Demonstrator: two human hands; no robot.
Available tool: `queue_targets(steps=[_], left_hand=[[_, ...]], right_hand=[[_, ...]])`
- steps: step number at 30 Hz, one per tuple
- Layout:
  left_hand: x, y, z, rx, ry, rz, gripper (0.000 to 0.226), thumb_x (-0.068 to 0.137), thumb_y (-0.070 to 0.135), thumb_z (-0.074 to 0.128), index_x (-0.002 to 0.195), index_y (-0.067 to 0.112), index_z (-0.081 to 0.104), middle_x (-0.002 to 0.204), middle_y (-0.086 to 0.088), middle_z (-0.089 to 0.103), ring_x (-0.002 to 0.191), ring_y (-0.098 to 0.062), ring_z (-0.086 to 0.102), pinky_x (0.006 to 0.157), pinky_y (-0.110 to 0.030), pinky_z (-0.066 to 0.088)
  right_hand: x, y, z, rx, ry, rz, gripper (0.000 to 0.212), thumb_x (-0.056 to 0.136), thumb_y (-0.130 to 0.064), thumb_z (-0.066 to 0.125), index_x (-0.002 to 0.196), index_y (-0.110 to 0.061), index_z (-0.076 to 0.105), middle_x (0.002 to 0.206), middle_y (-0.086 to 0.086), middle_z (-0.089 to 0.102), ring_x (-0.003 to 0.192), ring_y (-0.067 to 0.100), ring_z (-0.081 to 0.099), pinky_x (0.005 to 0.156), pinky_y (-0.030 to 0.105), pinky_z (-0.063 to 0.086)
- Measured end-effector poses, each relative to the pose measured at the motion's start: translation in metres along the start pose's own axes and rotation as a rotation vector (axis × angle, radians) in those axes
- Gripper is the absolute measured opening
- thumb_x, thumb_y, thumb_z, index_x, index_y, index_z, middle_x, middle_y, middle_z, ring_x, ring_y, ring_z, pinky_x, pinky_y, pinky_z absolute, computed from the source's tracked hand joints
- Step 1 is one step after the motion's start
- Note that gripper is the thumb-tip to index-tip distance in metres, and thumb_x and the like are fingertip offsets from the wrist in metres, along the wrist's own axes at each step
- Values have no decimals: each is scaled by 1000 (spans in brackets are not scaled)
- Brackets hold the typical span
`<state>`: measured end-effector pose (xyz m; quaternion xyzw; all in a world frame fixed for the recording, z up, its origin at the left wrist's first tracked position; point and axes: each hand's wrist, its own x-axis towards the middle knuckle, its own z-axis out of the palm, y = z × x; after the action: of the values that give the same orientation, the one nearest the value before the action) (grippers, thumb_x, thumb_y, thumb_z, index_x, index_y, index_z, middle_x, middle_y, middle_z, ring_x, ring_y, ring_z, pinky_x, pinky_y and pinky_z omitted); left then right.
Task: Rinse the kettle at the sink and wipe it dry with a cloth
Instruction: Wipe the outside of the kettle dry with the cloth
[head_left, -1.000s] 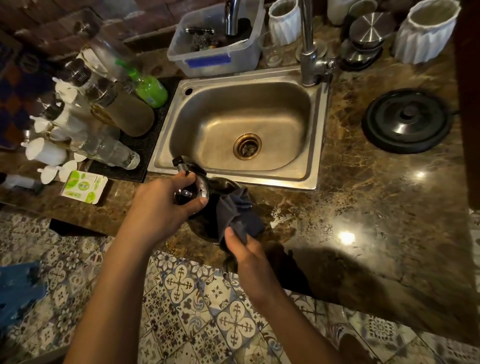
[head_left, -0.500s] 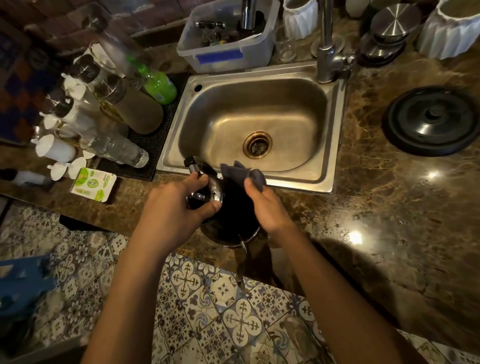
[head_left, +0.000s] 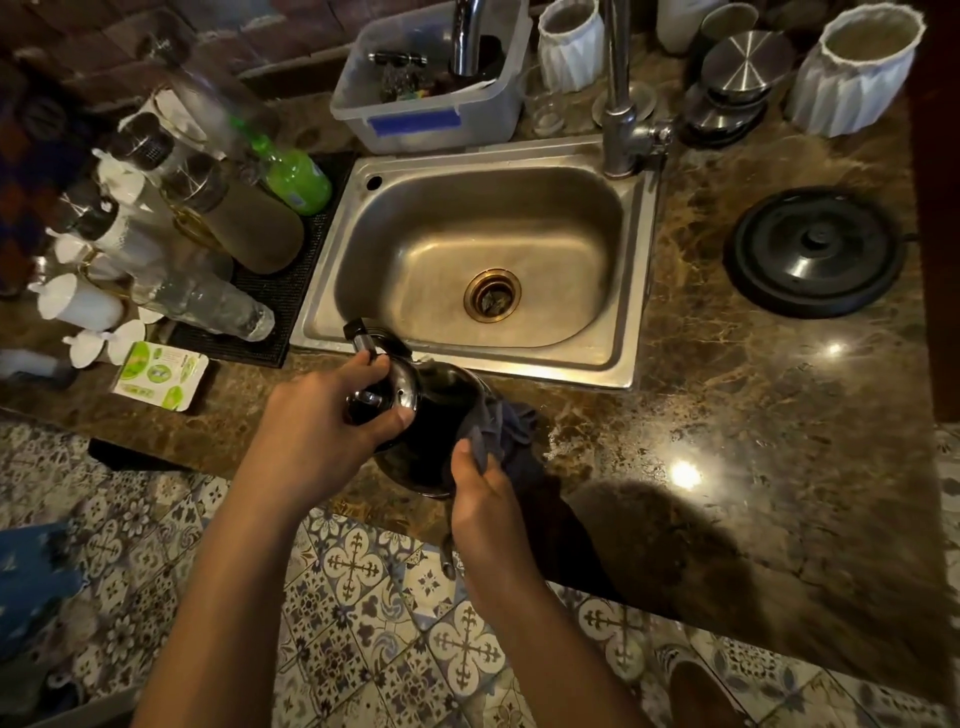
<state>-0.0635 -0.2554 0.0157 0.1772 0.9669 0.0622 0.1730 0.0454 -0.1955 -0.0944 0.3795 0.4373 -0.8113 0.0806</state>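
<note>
- A green and white packet (head_left: 158, 374) lies flat on the tabletop (head_left: 727, 415), well to the left of the left hand.
- Beyond it, several bottles (head_left: 208, 304) crowd a black mat (head_left: 270, 312), with a green bottle (head_left: 296, 176) at the mat's far end.
- The left hand (head_left: 322, 431) grips the top end of the kettle (head_left: 436, 410), fingers curled over the lid and thumb pressed on the shiny steel rim.
- The kettle is tipped on its side between the two hands, over the near edge of the tabletop. Whether it rests on the stone or is held clear cannot be told.
- A dark grey cloth (head_left: 506, 431) is bunched against the kettle's right flank, just beyond the right hand.
- The right hand (head_left: 483, 509) pinches the cloth's near edge with thumb and fingers, pressing it to the kettle near the base.
- The steel sink (head_left: 545, 364) sits just beyond both hands, its front rim close to the kettle's top.
- Behind the sink stands a clear plastic tub (head_left: 415, 124), with the faucet (head_left: 621, 104) to its right.
- Far right of the right hand, a round black kettle base (head_left: 813, 252) sits on the tabletop, and a white pleated pot (head_left: 857, 73) stands beyond it.
- Patterned floor tiles (head_left: 363, 571) show beneath both forearms.
</note>
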Motion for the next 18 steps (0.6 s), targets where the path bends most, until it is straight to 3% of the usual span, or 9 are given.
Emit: queue_targets(steps=[3,6,8,13,18], left_hand=[[0,0,0,-9,6,6,63,84,40,77,142,25,57,155,6,47,138,-21,51,114,-36,35],[2,0,0,7,3,15,61,84,39,77,141,24,58,154,6,47,137,-20,51,116,-34,33],[3,-1,-1,19,-3,22,60,85,35,77,140,23,59,154,5,47,138,-18,50,115,-30,32],[5,-4,-1,34,-9,34,58,85,35,77,139,25,60,153,5,47,136,-22,53,115,-35,34],[5,-6,1,22,-17,7,63,83,43,77,141,29,56,155,9,45,138,-25,51,118,-48,34]], right_hand=[[-4,-13,10,80,3,49,57,106,-52,43,158,-32,37,163,0,42,144,22,46,119,46,37],[-18,-26,17,65,-70,22,58,103,-59,43,154,-33,42,142,-7,58,125,13,57,113,42,41],[-25,-29,21,46,-112,-34,48,103,-59,43,145,-38,50,136,-10,62,123,9,58,114,39,41],[-20,-36,29,-88,-91,-230,66,92,-70,35,152,-44,44,164,-6,41,154,15,33,127,47,25],[36,-62,15,-279,-134,-196,65,96,-71,33,150,-38,50,162,6,45,154,28,32,127,54,22]])
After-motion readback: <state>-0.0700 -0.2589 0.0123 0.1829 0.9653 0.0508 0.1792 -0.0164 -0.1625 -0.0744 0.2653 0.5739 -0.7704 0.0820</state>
